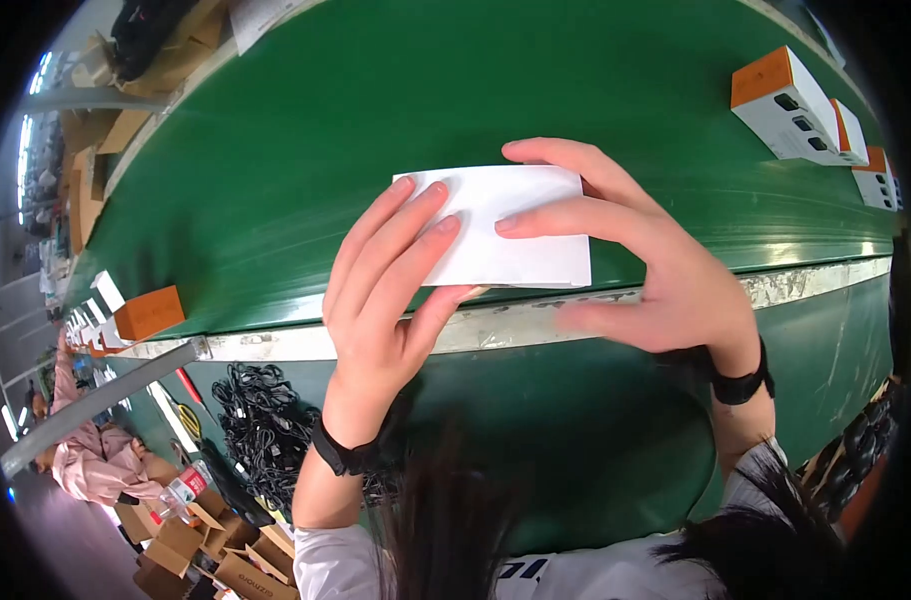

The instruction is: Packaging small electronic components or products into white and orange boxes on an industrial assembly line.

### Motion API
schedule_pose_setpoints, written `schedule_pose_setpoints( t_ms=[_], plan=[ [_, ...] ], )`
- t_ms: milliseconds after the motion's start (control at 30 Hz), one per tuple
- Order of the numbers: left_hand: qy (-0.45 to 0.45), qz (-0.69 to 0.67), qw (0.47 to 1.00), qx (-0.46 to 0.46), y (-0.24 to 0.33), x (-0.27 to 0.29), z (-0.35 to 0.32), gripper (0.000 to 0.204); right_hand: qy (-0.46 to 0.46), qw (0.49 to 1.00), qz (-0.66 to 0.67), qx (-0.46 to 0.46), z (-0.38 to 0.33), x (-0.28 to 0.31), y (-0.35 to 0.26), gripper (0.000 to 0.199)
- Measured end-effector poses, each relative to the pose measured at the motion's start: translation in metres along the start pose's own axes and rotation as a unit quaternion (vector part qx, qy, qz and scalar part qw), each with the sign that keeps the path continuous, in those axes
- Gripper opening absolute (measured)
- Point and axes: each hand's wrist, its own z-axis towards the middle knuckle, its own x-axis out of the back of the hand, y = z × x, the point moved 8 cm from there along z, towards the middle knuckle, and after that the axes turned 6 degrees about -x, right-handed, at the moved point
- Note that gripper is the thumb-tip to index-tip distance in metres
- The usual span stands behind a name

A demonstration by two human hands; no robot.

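Note:
A plain white box [535, 258] lies in front of me at the near edge of the green conveyor belt [425, 90]. My left hand [370, 315] grips its left end, with several fingers flat across the top and the thumb at the near side. On the right, my right hand [680, 265] is spread over the box. Its index finger rests on the top face and another finger reaches past the far right corner. The right thumb, slightly blurred, stands apart from the box. What lies under the box is hidden.
White and orange boxes stand on the belt at far right [800, 120] and far left [150, 313]. Bundled black cables [260, 425] and yellow-handled scissors [189, 420] lie left of me. A metal bar [105, 405] crosses there. Beyond are cardboard cartons [175, 545] and a person's pink sleeve [90, 465].

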Motion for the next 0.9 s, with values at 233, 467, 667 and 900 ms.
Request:
schedule_pose_setpoints(
  t_ms=[233, 467, 667, 900],
  plan=[
    [0.012, 0.050, 0.998, -0.042, 0.011, -0.011, 0.005, 0.036, 0.085, 0.983, -0.127, 0.101, -0.012, 0.006, 0.003, 0.041],
    [-0.025, 0.102, 0.992, -0.073, 0.025, -0.024, -0.018, 0.032, 0.074, 0.940, -0.326, 0.074, -0.023, 0.008, -0.005, 0.044],
    [-0.054, 0.119, 0.990, -0.059, 0.026, -0.036, -0.018, 0.034, 0.054, 0.904, -0.402, 0.135, -0.033, 0.002, 0.002, 0.043],
    [-0.117, 0.004, 0.992, -0.034, 0.034, -0.034, 0.000, 0.045, 0.082, 0.944, -0.307, 0.095, -0.042, 0.021, 0.002, 0.047]
  ],
)
